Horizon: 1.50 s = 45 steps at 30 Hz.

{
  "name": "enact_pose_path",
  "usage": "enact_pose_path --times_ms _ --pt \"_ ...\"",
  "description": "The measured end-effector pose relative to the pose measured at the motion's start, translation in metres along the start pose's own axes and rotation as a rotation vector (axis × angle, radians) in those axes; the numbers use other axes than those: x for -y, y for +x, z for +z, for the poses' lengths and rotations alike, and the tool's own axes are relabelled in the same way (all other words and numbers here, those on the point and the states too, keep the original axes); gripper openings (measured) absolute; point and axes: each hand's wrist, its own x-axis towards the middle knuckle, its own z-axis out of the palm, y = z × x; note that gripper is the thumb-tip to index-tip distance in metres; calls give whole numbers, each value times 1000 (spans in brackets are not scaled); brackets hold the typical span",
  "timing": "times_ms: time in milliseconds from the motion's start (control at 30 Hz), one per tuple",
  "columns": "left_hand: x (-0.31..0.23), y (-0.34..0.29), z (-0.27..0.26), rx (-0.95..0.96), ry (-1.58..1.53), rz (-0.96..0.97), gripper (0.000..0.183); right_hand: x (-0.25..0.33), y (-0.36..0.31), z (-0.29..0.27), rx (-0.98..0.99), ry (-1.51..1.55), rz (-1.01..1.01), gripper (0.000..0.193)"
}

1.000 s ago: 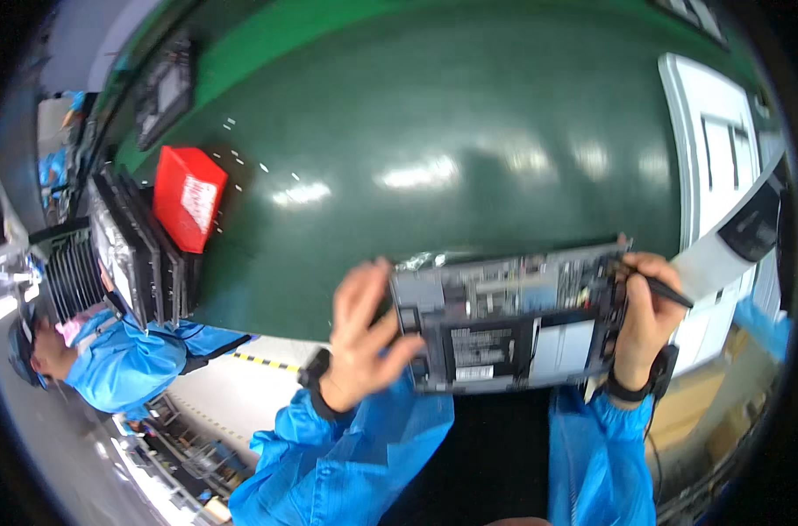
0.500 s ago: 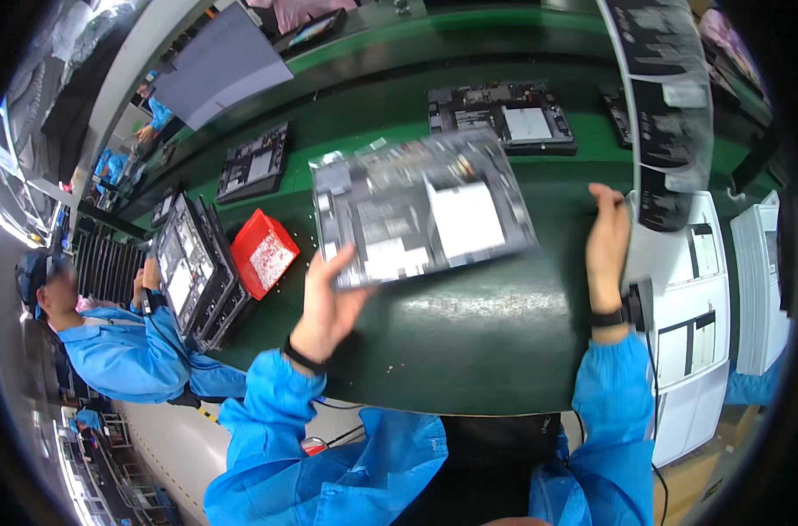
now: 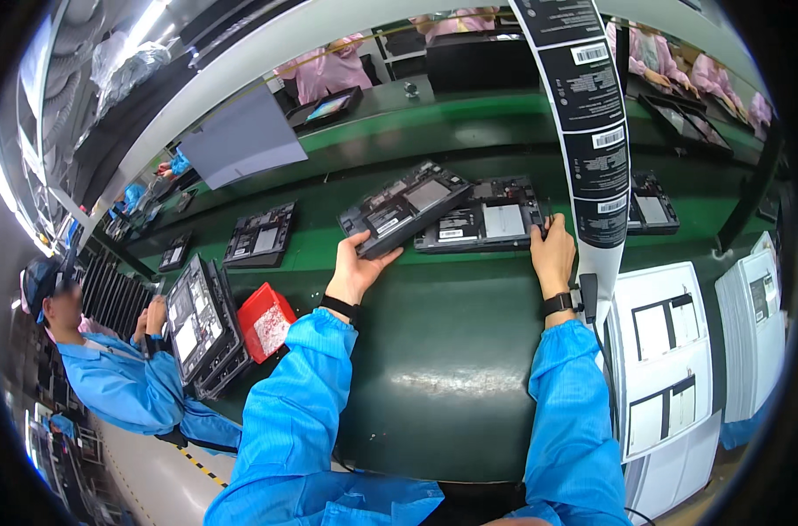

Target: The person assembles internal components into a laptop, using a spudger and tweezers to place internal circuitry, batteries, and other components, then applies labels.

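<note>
My left hand (image 3: pixel 355 270) is closed on the near left edge of an opened laptop base (image 3: pixel 390 215), thumb on top, with its circuit boards and dark battery exposed. That base is tilted, and its right end overlaps a second opened laptop base (image 3: pixel 502 219) on the green conveyor belt. At the second base's right edge, my right hand (image 3: pixel 554 254) is closed with its fingers bent round the side. A pale rectangular pad lies on the second base. The undersides of both bases are hidden.
A red bin (image 3: pixel 266 323) of small white pieces stands beside stacked laptop bases (image 3: pixel 208 329) at left, near a co-worker in blue. A strip of black labels (image 3: pixel 592 131) hangs beyond my right hand. White trays (image 3: pixel 666 359) stand at right. More bases lie along the belt.
My left hand has carried the laptop base away from me, from above the near worktop to the belt. My right hand has moved from open and empty to the second base's edge.
</note>
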Motion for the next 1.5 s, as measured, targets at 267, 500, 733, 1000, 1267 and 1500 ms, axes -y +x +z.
enact_pose_path --times_ms 267,500,733,1000,1267,1500 --pt "12 10 8 53 196 31 39 10 -13 0 22 395 90 27" --pt "34 -29 24 148 235 -16 40 -23 -15 11 -116 620 171 22" --pt "-12 -10 -14 3 106 19 33 -35 -53 -40 -1 574 328 25" --pt "-40 38 -72 103 327 528 31 -50 -129 -74 -3 620 221 17" --pt "23 -48 -24 233 1105 373 81 -14 -189 -120 9 884 259 34" --pt "85 -115 -1 553 1464 678 42 -25 -247 -179 13 808 254 37"
